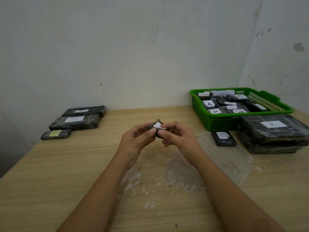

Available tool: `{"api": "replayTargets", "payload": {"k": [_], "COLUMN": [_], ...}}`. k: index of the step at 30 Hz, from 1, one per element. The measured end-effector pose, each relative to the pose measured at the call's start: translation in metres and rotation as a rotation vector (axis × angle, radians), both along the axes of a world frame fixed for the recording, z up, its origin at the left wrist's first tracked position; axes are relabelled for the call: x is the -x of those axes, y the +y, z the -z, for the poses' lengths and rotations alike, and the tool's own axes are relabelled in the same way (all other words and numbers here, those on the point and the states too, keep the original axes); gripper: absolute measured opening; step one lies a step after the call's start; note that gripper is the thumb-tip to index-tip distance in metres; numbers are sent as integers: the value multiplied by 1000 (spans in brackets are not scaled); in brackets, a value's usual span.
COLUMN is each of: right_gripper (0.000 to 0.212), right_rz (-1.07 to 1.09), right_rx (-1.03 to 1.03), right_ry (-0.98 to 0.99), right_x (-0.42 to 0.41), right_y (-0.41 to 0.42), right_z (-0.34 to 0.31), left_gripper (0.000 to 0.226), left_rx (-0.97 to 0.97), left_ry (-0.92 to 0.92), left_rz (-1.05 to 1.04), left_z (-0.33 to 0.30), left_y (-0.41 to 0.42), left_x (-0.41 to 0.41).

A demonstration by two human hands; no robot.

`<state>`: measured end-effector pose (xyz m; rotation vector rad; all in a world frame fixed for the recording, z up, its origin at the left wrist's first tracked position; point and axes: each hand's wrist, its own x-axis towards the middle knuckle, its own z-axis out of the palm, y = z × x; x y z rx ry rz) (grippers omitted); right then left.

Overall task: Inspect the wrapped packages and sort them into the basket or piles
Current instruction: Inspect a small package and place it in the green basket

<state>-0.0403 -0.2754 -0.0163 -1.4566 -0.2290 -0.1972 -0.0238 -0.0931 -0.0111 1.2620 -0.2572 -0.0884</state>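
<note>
I held one small wrapped package (157, 127) up over the middle of the bench (83, 164), pinched between both hands. My left hand (136, 139) gripped its left edge with thumb and fingertips, and my right hand (177, 137) clamped its right edge the same way, thumbs nearly meeting under its white label. On the far left of the bench lay three packages in a row: one marked A (84, 111), one marked B (75, 122) and a smaller one with a yellowish label (56, 134). At the far right stood one green basket (217, 122) holding several labelled packages, too overlapped for me to count. Just beside it lay a small B package (223, 138) and a stack of large packages (274, 133) topped with a B.
</note>
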Motion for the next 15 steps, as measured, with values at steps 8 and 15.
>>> {"api": "replayTargets", "payload": {"k": [8,15], "right_gripper": [25,25], "right_rz": [128,167], "right_rx": [17,112], "right_ry": [55,127], "right_x": [-4,-8], "right_y": [-6,-12], "right_z": [-2,3], "left_gripper": [29,33], "left_rx": [21,15], "left_ry": [71,60], "left_rz": [-8,39], "left_z": [1,0], "left_y": [3,2], "left_x": [-5,-2]}}
